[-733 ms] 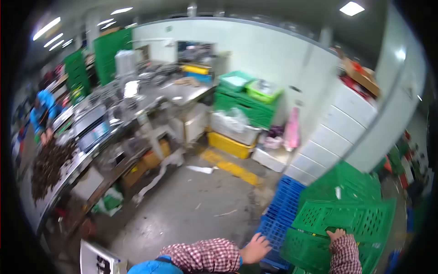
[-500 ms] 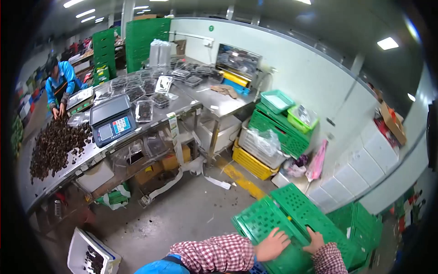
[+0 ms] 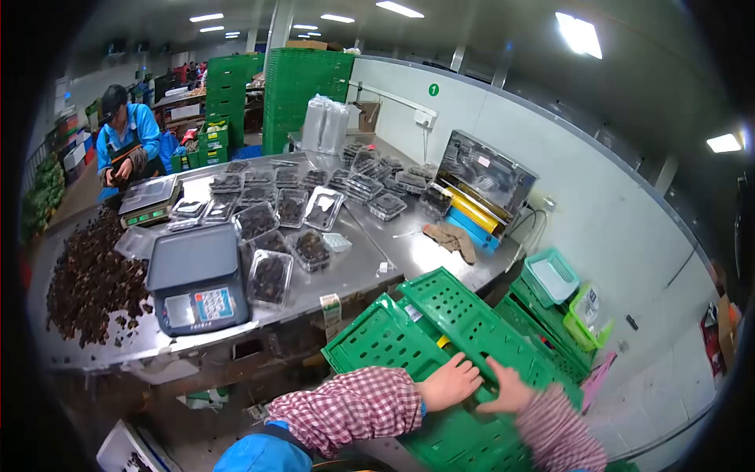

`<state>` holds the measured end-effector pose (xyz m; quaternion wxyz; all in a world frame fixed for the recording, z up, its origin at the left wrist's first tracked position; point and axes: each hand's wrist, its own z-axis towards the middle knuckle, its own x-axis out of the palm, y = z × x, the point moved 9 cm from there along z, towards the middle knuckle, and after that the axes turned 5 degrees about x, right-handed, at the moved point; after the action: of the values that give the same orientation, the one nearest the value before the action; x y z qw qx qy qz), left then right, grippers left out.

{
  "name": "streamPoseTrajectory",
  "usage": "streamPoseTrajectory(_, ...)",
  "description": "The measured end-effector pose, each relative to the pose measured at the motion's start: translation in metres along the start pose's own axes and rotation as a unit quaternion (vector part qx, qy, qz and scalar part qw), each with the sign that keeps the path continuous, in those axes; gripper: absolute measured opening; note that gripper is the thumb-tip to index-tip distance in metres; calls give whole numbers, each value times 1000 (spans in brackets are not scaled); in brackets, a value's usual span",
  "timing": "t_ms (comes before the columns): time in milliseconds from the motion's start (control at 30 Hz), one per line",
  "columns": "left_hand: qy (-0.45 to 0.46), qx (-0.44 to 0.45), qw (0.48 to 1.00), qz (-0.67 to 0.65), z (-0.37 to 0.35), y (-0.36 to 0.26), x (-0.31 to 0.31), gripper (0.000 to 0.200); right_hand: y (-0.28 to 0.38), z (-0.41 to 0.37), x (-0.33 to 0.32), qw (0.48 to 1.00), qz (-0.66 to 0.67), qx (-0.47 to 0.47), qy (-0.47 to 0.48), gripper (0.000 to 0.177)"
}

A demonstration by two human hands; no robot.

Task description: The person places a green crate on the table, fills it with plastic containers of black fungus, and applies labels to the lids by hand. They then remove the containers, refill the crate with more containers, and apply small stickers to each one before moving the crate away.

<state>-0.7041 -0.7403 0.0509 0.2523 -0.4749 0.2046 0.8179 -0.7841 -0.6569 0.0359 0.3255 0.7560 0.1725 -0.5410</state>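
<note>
A green perforated crate (image 3: 385, 338), with folded side panels, is tilted in front of me. My left hand (image 3: 451, 382) lies on its middle, fingers bent over the gap between two panels. Just to the right, my right hand (image 3: 507, 387) is at the same gap with thumb and fingers apart; it is slightly blurred, and its contact with the crate is hard to make out. The crate's far corner overlaps the front edge of the steel table (image 3: 354, 275).
On the table are a grey scale (image 3: 197, 275), clear boxes of dark pieces (image 3: 271, 277), a dark heap (image 3: 90, 275), brown gloves (image 3: 450, 241) and a wrapping machine (image 3: 480, 189). A co-worker (image 3: 130, 138) stands far left. Stacked crates (image 3: 543, 330) stand by the right wall.
The view has swung right and come closer to the table. The green crate has risen from low beside other green crates to the table's front edge, both hands at it. The co-worker's hands have lifted from the heap.
</note>
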Motion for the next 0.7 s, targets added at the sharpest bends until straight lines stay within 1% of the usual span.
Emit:
streamPoseTrajectory(33,2,1,1000,-4,6,27,-4,32,8,33,-27,997,1,-65,33,97)
streamPoseTrajectory(67,-26,4,1000,-16,10,52,-14,34,6,66,-61,995,92,-28,37,86)
streamPoseTrajectory(100,-50,6,998,-31,10,75,-23,36,3,96,-85,981,187,11,43,76)
streamPoseTrajectory(167,-66,16,997,-43,15,118,-36,39,-46,176,-118,981,123,145,-25,50)
streamPoseTrajectory(200,-85,22,995,-51,19,138,-40,39,-61,212,-136,989,51,76,-113,43)
streamPoseTrajectory(233,-107,21,992,-59,22,160,-42,39,-70,247,-154,981,-29,2,-193,37)
streamPoseTrajectory(267,-97,22,992,-81,28,183,-44,39,-86,279,-162,981,-35,8,-189,37)
streamPoseTrajectory(333,-104,28,990,-96,38,223,-46,39,-124,336,-176,971,-35,83,-221,34)
streamPoseTrajectory(367,-110,35,988,-104,42,244,-43,39,-142,368,-176,971,-28,90,-221,34)
streamPoseTrajectory(433,-113,47,986,-115,49,278,-28,38,-180,409,-183,956,-57,129,-256,34)
streamPoseTrajectory(467,-95,39,988,-115,52,299,-11,38,-193,431,-188,956,-54,137,-252,34)
streamPoseTrajectory(533,-49,18,990,-132,57,332,27,37,-226,469,-192,934,-64,228,-267,38)
streamPoseTrajectory(567,-37,5,988,-149,56,343,46,37,-242,488,-178,939,-57,230,-251,38)
streamPoseTrajectory(633,49,-26,987,-151,54,355,85,38,-284,523,-174,897,-79,350,-260,43)
streamPoseTrajectory(667,81,-39,984,-153,57,373,89,40,-270,529,-171,898,-59,376,-221,49)
streamPoseTrajectory(700,104,-51,981,-158,63,388,87,42,-277,536,-170,896,-45,384,-217,49)
